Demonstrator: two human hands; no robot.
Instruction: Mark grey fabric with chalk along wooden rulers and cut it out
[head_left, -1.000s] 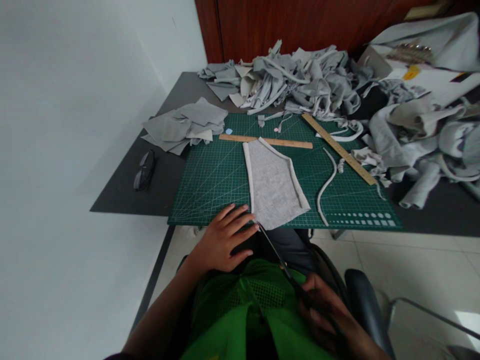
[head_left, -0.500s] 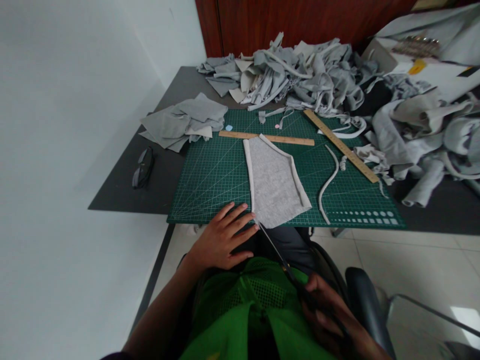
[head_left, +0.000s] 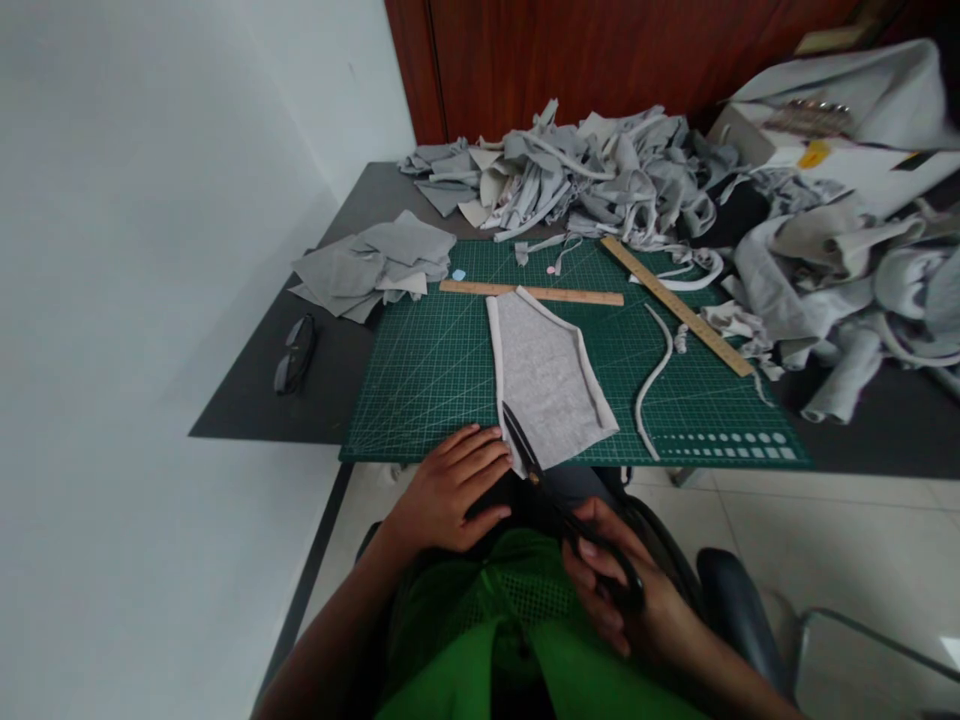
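A grey fabric piece (head_left: 551, 375) with pale folded edges lies on the green cutting mat (head_left: 420, 390), its lower corner reaching past the mat's front edge. My left hand (head_left: 454, 490) rests flat at that corner, fingers stretched out and fingertips on the fabric's left edge. Black scissors (head_left: 534, 477) are in my right hand (head_left: 615, 560), which is wrapped round the handles. Their blades lie over the fabric's lower left part, beside the folded edge and slightly apart.
Two wooden rulers, one level (head_left: 532, 293) and one slanted (head_left: 675, 305), lie on the mat. A thin fabric strip (head_left: 652, 385) curves right of the piece. Heaps of grey scraps (head_left: 585, 175) fill the back. Cut pieces (head_left: 375, 262) and glasses (head_left: 295, 355) lie left. An armrest (head_left: 731, 600) stands right.
My right hand has moved forward and left with the scissors. Their blades, at the fabric's lower corner before, now reach over the fabric. My left hand has stayed by the corner.
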